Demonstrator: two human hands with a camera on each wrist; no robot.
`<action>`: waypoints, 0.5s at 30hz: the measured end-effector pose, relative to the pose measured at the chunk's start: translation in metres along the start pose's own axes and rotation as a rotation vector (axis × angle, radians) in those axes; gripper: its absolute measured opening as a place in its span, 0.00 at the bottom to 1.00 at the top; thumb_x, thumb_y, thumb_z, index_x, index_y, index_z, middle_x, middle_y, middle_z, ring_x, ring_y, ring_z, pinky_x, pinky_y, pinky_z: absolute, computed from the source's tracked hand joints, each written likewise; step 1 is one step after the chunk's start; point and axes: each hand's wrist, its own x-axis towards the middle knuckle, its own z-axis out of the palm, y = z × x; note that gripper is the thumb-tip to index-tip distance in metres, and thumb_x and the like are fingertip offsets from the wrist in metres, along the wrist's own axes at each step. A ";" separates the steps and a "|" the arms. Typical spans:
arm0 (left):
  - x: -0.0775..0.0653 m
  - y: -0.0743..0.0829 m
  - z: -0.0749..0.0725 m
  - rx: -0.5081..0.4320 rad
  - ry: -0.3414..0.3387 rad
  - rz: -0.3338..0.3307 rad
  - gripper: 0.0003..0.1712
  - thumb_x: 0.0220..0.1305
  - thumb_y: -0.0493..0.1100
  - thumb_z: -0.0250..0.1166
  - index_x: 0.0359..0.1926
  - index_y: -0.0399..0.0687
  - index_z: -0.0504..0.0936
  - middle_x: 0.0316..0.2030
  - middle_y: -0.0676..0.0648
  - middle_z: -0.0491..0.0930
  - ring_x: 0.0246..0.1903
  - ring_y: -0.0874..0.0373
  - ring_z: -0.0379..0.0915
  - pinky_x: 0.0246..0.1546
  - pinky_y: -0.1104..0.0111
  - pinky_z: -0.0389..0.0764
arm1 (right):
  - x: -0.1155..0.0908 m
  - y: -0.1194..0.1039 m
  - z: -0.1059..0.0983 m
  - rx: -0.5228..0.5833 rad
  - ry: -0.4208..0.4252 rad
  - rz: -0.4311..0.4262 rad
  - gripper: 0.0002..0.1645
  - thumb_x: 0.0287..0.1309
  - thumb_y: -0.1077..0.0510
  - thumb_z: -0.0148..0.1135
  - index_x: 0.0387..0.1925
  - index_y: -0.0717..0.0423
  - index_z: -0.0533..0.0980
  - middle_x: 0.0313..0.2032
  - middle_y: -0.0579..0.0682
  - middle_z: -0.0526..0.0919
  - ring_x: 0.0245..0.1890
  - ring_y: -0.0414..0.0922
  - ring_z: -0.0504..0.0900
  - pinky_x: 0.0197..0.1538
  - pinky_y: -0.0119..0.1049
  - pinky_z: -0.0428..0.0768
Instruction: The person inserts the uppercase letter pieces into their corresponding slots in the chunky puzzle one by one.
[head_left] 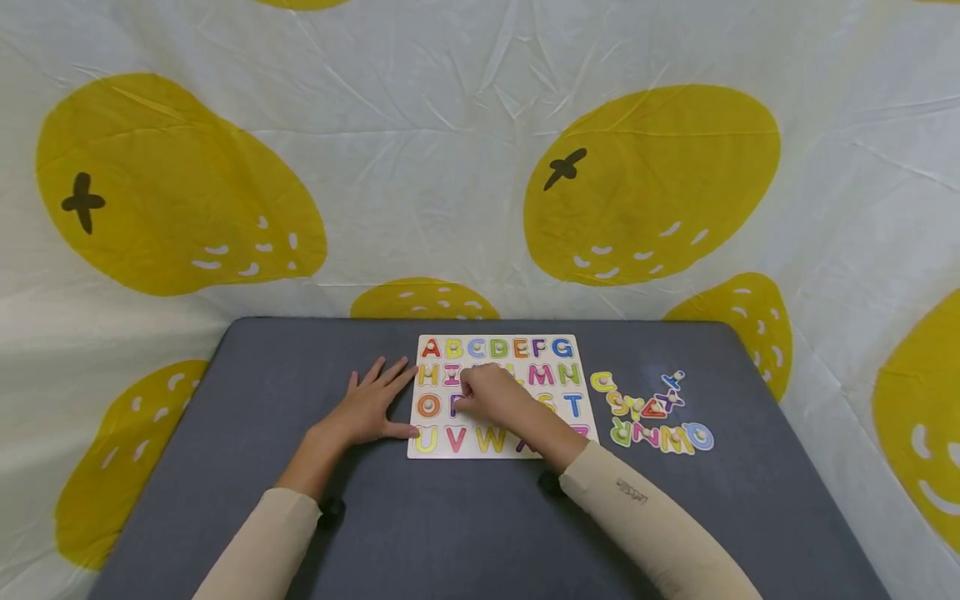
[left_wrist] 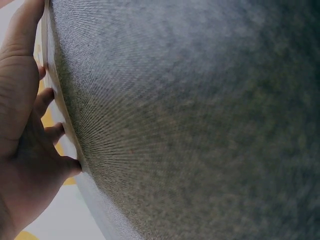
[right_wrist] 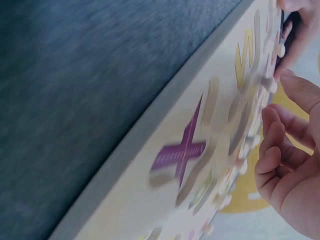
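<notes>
A white wooden alphabet board [head_left: 510,451] with coloured letters in rows lies on the table. My right hand [head_left: 491,394] is over its middle-left, thumb and forefinger pinching at the purple letter P piece [head_left: 453,406]. In the right wrist view, the thumb and curled fingers [right_wrist: 272,132] of this hand come together right at a small knob [right_wrist: 269,84]. The left hand [head_left: 367,408] is spread flat on the table, its thumb and a fingertip at the board's left edge. Knobbed letters such as the orange O [head_left: 428,406] sit in the upper rows.
Loose letter pieces lie right of the board, among them a blue Q [head_left: 699,437], a green R [head_left: 621,432] and a yellow U [head_left: 602,382]. The dark grey table [head_left: 420,533] ends at a white curtain [head_left: 420,208] with yellow fruit shapes.
</notes>
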 end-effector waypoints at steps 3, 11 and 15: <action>0.001 0.000 0.000 0.002 -0.002 -0.001 0.68 0.50 0.78 0.71 0.83 0.60 0.51 0.83 0.46 0.48 0.81 0.34 0.35 0.70 0.24 0.41 | -0.007 0.010 -0.006 0.028 0.011 -0.002 0.19 0.62 0.47 0.74 0.22 0.48 0.75 0.19 0.42 0.72 0.22 0.38 0.69 0.28 0.31 0.65; -0.001 0.002 -0.003 -0.012 -0.003 -0.004 0.68 0.49 0.76 0.73 0.83 0.59 0.51 0.83 0.45 0.48 0.81 0.34 0.35 0.70 0.24 0.40 | -0.031 0.042 -0.023 0.082 0.041 -0.041 0.06 0.64 0.54 0.71 0.33 0.49 0.82 0.25 0.40 0.79 0.26 0.36 0.73 0.34 0.32 0.73; -0.001 0.003 -0.003 -0.018 0.002 -0.003 0.68 0.49 0.75 0.74 0.83 0.58 0.52 0.83 0.44 0.49 0.81 0.33 0.36 0.69 0.24 0.40 | -0.044 0.056 -0.028 0.092 0.058 -0.024 0.04 0.64 0.55 0.71 0.36 0.51 0.83 0.28 0.41 0.81 0.29 0.36 0.75 0.37 0.33 0.76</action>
